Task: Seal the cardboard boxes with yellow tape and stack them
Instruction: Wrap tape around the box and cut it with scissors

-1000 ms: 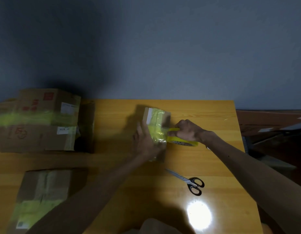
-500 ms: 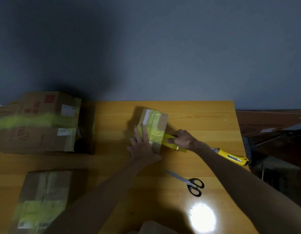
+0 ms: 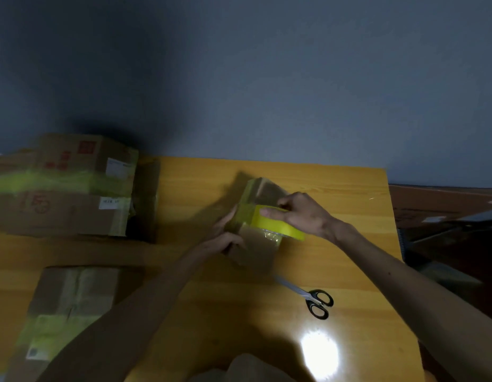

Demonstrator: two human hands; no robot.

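A small cardboard box point(image 3: 257, 248) stands tilted in the middle of the wooden table point(image 3: 336, 188), with a band of yellow tape across it. My left hand point(image 3: 225, 238) grips the box's left side. My right hand point(image 3: 300, 213) holds the yellow tape roll point(image 3: 278, 224) against the box's top right. Two large taped boxes point(image 3: 63, 188) sit stacked at the far left. Another taped box point(image 3: 65, 307) lies at the near left, partly hidden by my left forearm.
Black-handled scissors point(image 3: 311, 296) lie on the table to the right of the small box, near a bright light reflection. The table's right edge drops to a dark floor with clutter. A grey wall stands behind the table.
The small box has been tipped and turned. My right hand moved up from the box's right side onto its top with the tape roll. The yellow knife seen earlier is now hidden.
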